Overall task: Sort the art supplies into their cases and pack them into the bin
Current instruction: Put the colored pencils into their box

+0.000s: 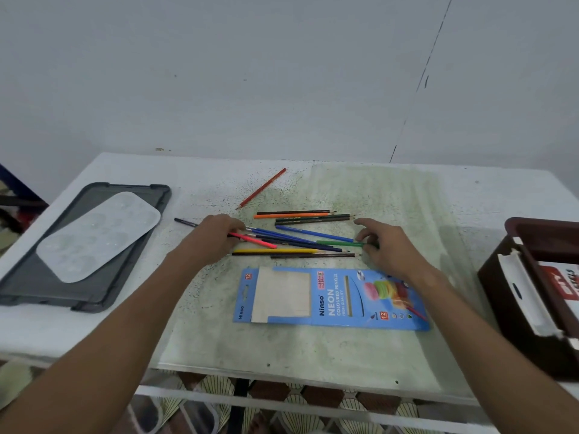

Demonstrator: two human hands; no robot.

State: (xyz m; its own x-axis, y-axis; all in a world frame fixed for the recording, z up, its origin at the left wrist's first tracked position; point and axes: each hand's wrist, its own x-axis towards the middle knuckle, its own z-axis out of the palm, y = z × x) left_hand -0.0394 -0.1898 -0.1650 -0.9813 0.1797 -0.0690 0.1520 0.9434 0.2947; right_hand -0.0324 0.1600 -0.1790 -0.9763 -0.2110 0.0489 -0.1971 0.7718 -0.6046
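A white table (470, 195), speckled and stained green across its middle, stands against a plain grey wall (250, 73); patterned floor tiles show below its near edge. At the left lies a dark grey tray (94, 296) with a pale plastic palette (97, 236) resting on it, and at the right a dark brown bin (513, 324) is cut off by the frame, something red and white inside it that is hard to make out. A flattened blue pencil box (332, 299) lies near the front. Behind it a loose cluster of coloured pencils (300, 238) is spread flat, with a red pencil (263, 187) apart at the back. The left hand (216, 236) covers the cluster's left ends, fingers curled over a pink pencil (257, 241), seemingly gripping it. The right hand (382, 249) pinches the tip end of a green pencil (338, 243) at the cluster's right side.
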